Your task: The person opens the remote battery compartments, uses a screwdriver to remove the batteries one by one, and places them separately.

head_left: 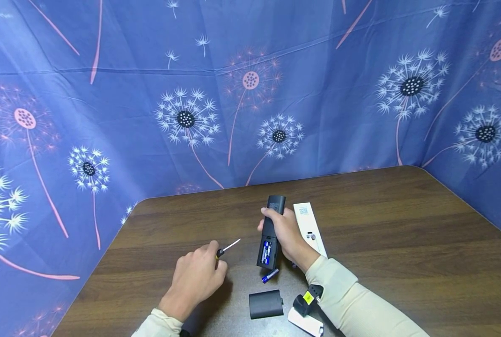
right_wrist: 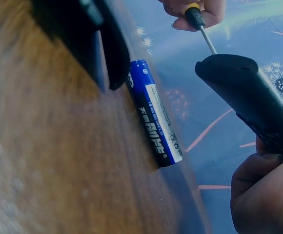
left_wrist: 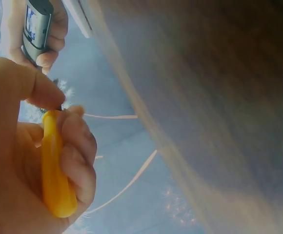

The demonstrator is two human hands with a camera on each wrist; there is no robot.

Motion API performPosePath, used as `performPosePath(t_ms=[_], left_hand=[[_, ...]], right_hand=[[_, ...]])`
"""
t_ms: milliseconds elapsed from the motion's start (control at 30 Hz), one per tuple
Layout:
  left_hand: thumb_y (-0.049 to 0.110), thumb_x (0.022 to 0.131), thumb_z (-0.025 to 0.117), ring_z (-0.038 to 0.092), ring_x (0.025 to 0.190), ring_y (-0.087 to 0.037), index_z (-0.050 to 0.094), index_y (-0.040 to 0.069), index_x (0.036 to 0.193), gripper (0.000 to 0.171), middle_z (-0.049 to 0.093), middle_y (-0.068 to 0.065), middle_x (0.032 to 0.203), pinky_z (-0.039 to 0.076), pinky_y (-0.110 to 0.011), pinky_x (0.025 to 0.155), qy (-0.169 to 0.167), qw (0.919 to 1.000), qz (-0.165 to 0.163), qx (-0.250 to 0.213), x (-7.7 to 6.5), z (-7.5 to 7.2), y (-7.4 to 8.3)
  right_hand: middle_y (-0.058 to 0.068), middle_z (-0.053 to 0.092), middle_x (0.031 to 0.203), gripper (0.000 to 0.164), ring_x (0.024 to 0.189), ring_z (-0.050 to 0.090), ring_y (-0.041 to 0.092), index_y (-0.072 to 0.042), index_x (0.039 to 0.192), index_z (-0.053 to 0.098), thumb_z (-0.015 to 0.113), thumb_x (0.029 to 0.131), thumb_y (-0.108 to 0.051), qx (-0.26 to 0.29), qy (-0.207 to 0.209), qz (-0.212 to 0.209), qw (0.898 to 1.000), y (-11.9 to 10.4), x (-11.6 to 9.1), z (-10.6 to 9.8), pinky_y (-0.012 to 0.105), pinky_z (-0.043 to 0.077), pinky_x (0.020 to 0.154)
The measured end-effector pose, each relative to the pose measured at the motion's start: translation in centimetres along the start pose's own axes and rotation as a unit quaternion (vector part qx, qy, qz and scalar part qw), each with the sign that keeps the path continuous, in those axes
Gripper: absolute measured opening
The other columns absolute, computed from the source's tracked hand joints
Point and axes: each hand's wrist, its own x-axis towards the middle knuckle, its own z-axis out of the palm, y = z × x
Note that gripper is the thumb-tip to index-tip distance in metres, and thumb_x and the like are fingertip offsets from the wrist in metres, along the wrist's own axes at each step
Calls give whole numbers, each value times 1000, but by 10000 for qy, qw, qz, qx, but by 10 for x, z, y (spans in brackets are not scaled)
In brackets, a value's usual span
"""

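My right hand [head_left: 287, 230] grips a black remote control [head_left: 274, 206] round its middle, its back up and the battery compartment uncovered. Blue batteries [head_left: 266, 252] sit inside the compartment. Left of it, my left hand [head_left: 197, 276] holds a screwdriver [head_left: 232, 244], the thin metal shaft pointing toward the remote. In the left wrist view the curled fingers wrap its yellow handle [left_wrist: 57, 165]. A loose blue battery [right_wrist: 153, 114] lies on the table just below the remote's end. Nearer the front is a flat black rectangular piece [head_left: 266, 304] with a small tab on one side.
Behind my right hand lies a long white box [head_left: 305, 216] with a printed code. A white object [head_left: 305, 322] sits by the right sleeve, partly covered by the black wrist camera [head_left: 303, 304]. The brown wooden table [head_left: 381, 215] ends at a blue dandelion-print cloth [head_left: 318, 93].
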Motion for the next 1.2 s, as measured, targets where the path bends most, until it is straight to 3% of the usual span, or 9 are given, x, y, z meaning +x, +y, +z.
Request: performPosePath(t_ms=[233,567,867,1033,1200], left_hand=[[27,85,72,52,44,-22,51,14,80,25,45,6,58,33,-38,38,95,9995,152,278,-1,-2,-1],[35,90,72,55,47,-23,56,20,80,25,46,8,59,33,-37,40,122,9987,473,165,-2,-3,-3],[40,90,72,37,48,-7,65,22,82,21,37,14,59,27,-28,40,-122,9986,500,86,-3,-2,-2],[39,88,73,39,49,-5,66,25,78,19,37,16,60,28,-27,42,81,9975,707,-29,-3,-1,-2],[35,86,74,43,49,-6,57,26,70,25,39,17,62,33,-28,43,286,9940,1046,-153,-3,-1,-3]], right_hand=[[12,67,72,33,69,65,24,3,113,57,60,97,-26,-9,-1,3,10000,0,-1,1,34,48,66],[11,66,71,31,67,64,23,3,110,57,59,97,-25,35,-14,25,10000,1,0,2,34,47,65],[10,66,70,30,69,62,27,2,112,57,59,98,-25,0,-61,77,10000,0,-1,1,34,46,65],[9,66,70,31,69,63,28,2,111,57,60,97,-26,4,-16,104,9999,0,0,1,34,46,64],[9,66,69,31,69,63,29,2,111,57,60,98,-25,2,-14,80,10000,0,1,2,34,46,63]])
